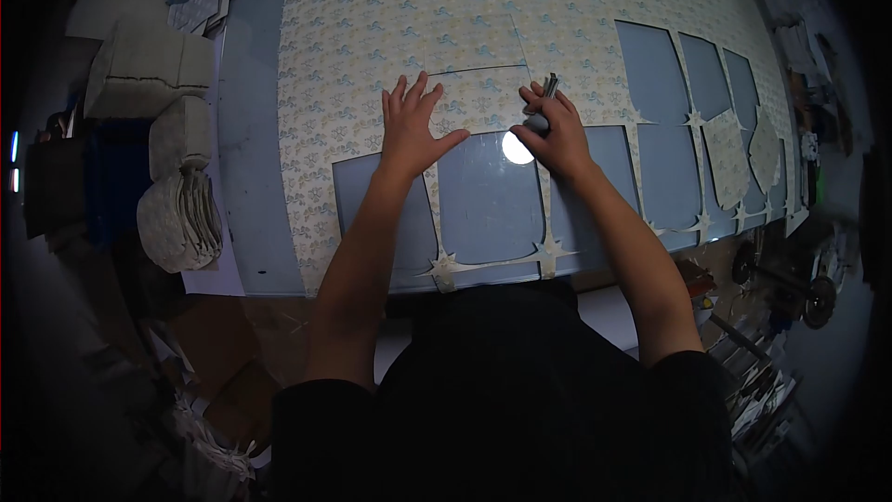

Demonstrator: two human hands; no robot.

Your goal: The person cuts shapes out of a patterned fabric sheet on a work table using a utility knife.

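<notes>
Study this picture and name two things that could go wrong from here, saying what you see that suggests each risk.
1. The left hand is spread on the patterned sheet near the small tool in the right hand; if it is bladed, a slip might nick fingers.
2. Only narrow strips separate the openings nearest the person, so a sleeve or forearm might snag and tear them.
</notes>
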